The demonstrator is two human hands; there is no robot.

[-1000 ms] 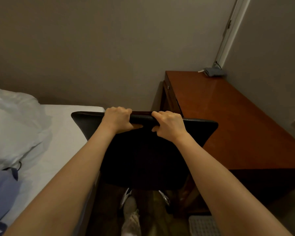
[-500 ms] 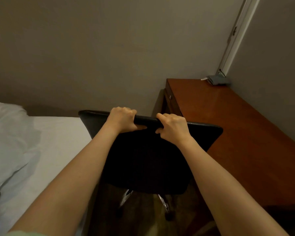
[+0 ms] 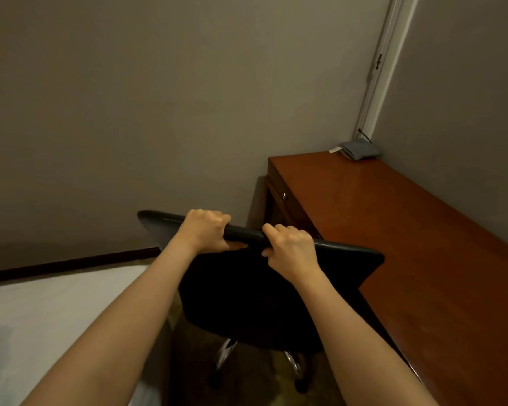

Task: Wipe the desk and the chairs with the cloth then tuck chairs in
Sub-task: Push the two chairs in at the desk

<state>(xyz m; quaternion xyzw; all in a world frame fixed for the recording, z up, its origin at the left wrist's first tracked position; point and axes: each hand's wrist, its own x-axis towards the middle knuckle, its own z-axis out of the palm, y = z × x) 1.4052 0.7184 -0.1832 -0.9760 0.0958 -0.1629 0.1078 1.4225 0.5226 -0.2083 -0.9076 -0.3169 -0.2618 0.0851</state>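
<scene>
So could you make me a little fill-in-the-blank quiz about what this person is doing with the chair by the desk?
1. Both hands, the left hand and the right hand, grip the top edge of the black ____.
2. The folded grey cloth lies on the far corner of the wooden ____.
3. Seen from the person, the desk stands to the ____ of the chair.
4. On the person's left lies a bed with a ____ sheet.

Missing words: chair; desk; right; white

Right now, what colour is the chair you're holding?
The chair is black, seen best in the head view.
</scene>
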